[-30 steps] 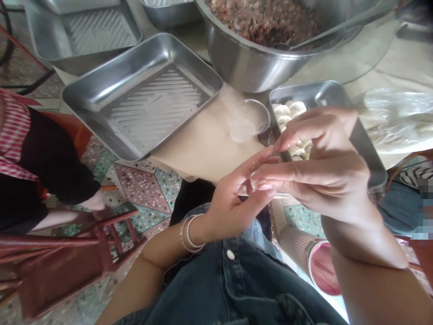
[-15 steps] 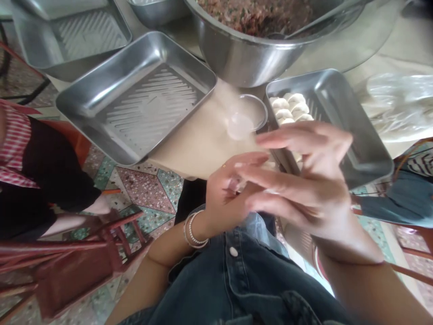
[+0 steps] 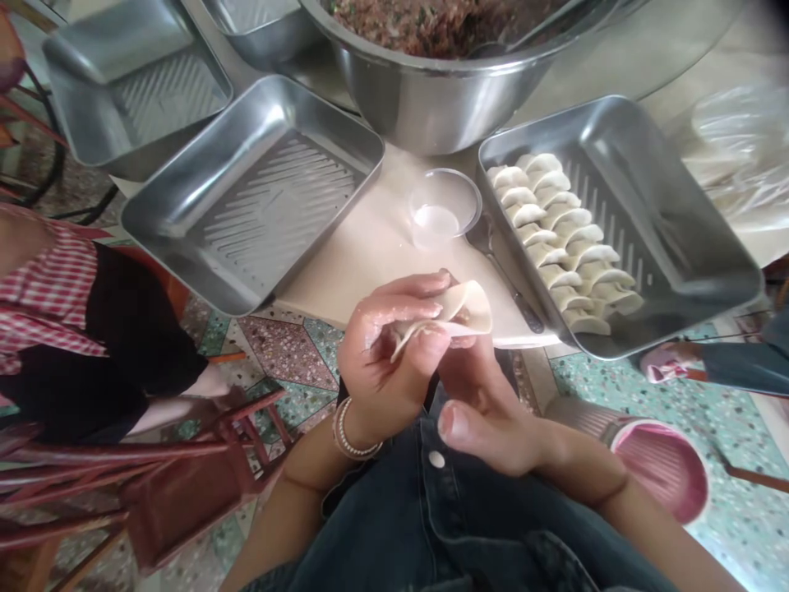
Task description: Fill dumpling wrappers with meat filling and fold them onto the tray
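Observation:
My left hand [image 3: 394, 337] is closed on a half-folded dumpling [image 3: 472, 308], its pale wrapper pinched between thumb and fingers. The wrapper's right side still gapes a little at the fold. My right hand [image 3: 493, 403] reaches up from below, its fingers against the underside of the dumpling and partly hidden by it. Its thumb stands apart from the wrapper. Beyond my hands, a clear plastic cup [image 3: 445, 210] with whitish contents stands on the table. Finished dumplings [image 3: 564, 234] lie in rows in a metal tray [image 3: 690, 255] at the right.
A large steel bowl [image 3: 431, 103] of minced filling [image 3: 419, 25] stands at the back with a utensil in it. Another metal tray [image 3: 271, 214] lies left. A dark-handled utensil [image 3: 509, 284] rests beside the dumpling tray. A pink bin [image 3: 666, 469] and red chair [image 3: 185, 501] stand below.
My right hand has come down from over my left hand to beneath the dumpling, which now shows clearly. The view has shifted, so the dumpling rows are uncovered.

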`<state>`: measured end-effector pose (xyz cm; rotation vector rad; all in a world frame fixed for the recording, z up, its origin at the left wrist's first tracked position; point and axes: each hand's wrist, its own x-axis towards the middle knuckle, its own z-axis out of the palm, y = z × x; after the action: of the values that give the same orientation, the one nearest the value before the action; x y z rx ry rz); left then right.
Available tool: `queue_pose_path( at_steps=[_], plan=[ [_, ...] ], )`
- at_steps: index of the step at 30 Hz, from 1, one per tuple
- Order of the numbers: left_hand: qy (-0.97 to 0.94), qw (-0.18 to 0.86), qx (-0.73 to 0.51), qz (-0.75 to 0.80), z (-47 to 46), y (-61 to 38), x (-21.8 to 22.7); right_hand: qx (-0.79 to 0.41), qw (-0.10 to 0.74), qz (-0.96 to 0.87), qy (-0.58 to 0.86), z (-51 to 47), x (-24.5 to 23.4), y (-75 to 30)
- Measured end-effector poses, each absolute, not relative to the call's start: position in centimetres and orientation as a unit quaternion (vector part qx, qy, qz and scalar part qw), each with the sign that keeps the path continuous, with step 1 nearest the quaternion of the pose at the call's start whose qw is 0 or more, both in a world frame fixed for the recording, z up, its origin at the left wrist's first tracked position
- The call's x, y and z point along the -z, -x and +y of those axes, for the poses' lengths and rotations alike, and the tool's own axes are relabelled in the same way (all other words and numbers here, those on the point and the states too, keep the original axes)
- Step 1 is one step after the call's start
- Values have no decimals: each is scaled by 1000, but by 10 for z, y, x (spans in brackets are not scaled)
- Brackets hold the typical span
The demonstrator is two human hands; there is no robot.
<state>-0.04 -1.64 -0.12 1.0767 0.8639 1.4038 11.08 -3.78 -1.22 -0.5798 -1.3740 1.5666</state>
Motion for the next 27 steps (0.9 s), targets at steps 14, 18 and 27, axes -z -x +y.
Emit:
queue_pose_path(
  at_steps=[14,18,27],
  plan=[
    [-578,322,-639,393,-14,-4,7,-371,489,-686,391,-37,7,-116],
    [-549,358,-615,438,-20,-1,5,-300,492,-717,391,-33,4,-118],
    [-438,630,-547,334,-19,-2,-3,-236,481,-734,417,-31,-2,-118]
  ],
)
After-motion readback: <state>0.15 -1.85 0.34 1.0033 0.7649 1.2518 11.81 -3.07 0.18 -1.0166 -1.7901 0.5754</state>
